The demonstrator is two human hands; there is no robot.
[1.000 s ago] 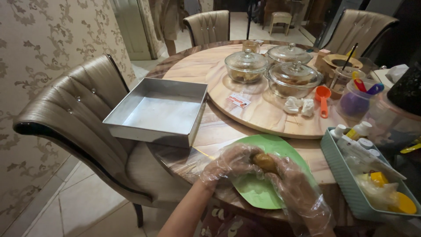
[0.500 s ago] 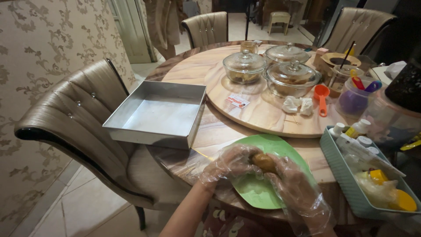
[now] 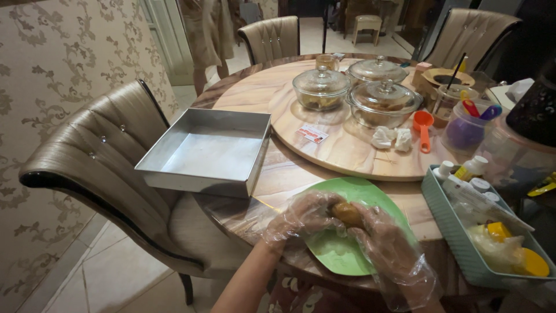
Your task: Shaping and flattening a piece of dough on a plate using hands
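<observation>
While both of your hands sit inside loose clear plastic gloves, your left hand (image 3: 304,215) and your right hand (image 3: 385,243) meet over the green plate (image 3: 339,255), and the fingers (image 3: 315,210) of both curl closed around one small golden-brown lump of dough (image 3: 348,213), pressing it from either side just above the plate. The plate lies at the near edge of the round marble bench (image 3: 255,93), and part of it hangs over that edge toward you. To your left, the square metal baking pan (image 3: 208,153) stands with nothing visible in it but a pale lining on its floor; its outer corner juts past the bench edge above the padded chair (image 3: 98,168). Farther back, on the raised turntable (image 3: 347,156), three lidded glass bowls (image 3: 382,103) hold something brownish that you cannot make out clearly, and an orange scoop (image 3: 423,127) lies beside crumpled white wrappers (image 3: 391,138). At your right, just beside the plate, a teal tray (image 3: 457,232) is packed with small bottles and yellow-capped tubs. The widest open stretch of bench lies between the pan and the plate, running up toward the turntable; the right side is crowded.
</observation>
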